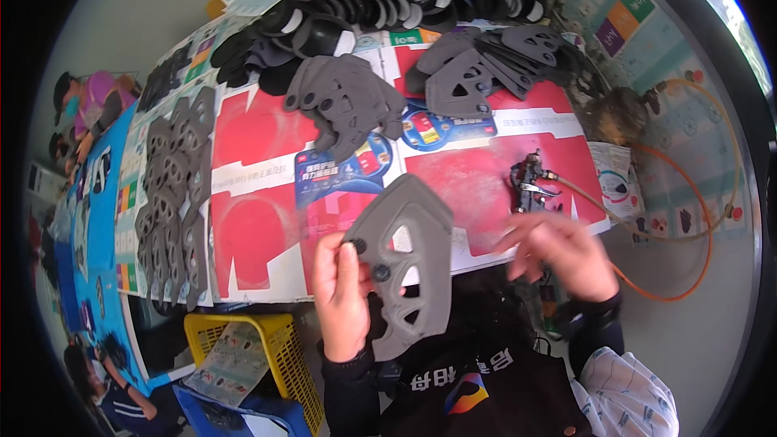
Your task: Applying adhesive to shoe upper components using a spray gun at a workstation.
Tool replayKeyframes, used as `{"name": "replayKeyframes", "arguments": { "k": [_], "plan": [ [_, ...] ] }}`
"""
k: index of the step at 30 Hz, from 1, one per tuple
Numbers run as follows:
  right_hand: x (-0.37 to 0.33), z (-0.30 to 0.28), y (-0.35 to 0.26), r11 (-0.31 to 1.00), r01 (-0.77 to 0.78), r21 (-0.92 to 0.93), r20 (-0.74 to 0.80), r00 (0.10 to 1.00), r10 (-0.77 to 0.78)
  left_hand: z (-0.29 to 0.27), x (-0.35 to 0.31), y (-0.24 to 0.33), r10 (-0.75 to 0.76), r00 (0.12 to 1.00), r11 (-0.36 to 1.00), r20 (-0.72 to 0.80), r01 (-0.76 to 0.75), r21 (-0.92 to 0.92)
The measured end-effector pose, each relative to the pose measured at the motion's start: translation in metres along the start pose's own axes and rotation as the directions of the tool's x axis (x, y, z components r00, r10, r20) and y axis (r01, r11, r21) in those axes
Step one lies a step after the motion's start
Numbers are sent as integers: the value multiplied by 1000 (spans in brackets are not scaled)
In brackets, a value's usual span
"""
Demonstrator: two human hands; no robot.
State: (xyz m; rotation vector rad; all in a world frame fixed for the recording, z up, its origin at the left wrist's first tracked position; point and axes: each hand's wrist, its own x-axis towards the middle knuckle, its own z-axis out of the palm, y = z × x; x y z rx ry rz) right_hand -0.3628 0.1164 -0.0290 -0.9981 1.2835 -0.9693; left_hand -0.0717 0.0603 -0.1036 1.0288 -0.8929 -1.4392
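My left hand (341, 295) grips a dark grey moulded panel (433, 251) by its left edge, thumb on top beside a black round stud. The panel stands tilted above the near edge of the table and has several cutouts along one side. My right hand (562, 255) is off to the right, slightly blurred, its fingers apart and nothing in them. Just beyond it lies a black spray gun (530, 182) on the table, joined to a hose. Farther back sit two piles of similar grey panels, one in the middle (344, 101) and one at the right (461, 85).
Red and white printed cardboard (251, 235) covers the table. More grey panels (174, 194) lie in rows at the left; black curved pieces (388, 0) are stacked at the back. An orange hose (711, 226) loops at the right. A yellow crate (287, 356) stands below. Other people work at far left.
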Motion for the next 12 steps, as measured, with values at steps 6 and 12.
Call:
{"name": "replayKeyframes", "arguments": {
  "k": [6,12],
  "plan": [
    [34,62,32,998,-36,-43,165,985,42,-16,-8,11,-55,998,948,18,46,315],
    [49,68,54,970,223,101,-144,967,-208,-56,-33,25,-368,855,925,365,378,47]
  ]
}}
